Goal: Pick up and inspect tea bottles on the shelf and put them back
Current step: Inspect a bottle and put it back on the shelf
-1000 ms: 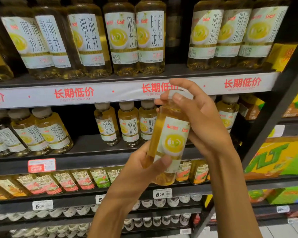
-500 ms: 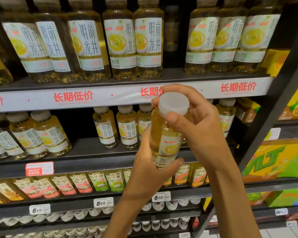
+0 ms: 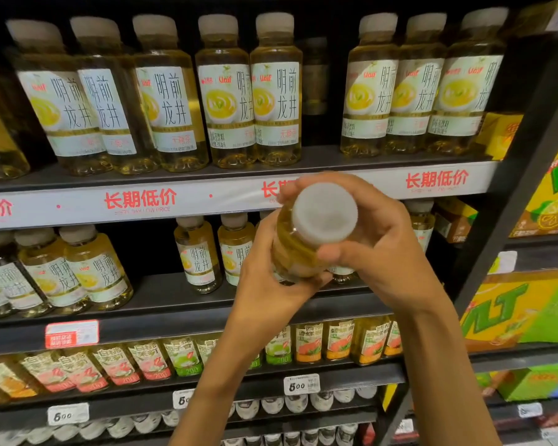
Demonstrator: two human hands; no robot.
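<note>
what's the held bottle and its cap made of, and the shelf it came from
Held bottle: clear glossy plastic by the look; the yellow tea shows through it. Cap: opaque white matte plastic, probably. Shelf: dark, matte, likely painted metal, though that cannot be told for sure.

A pale yellow bottle (image 3: pixel 298 249) with a white cap (image 3: pixel 325 213) is being seen near the middle. Golden-yellow tea is being shown in the far bottles (image 3: pixel 224 94), whose white labels are being marked with black characters, a yellow cup picture and a red logo. Red characters are being displayed on the white shelf strip (image 3: pixel 142 201). Yellow and green cartons (image 3: pixel 525 310) are being shown at the right.
</note>
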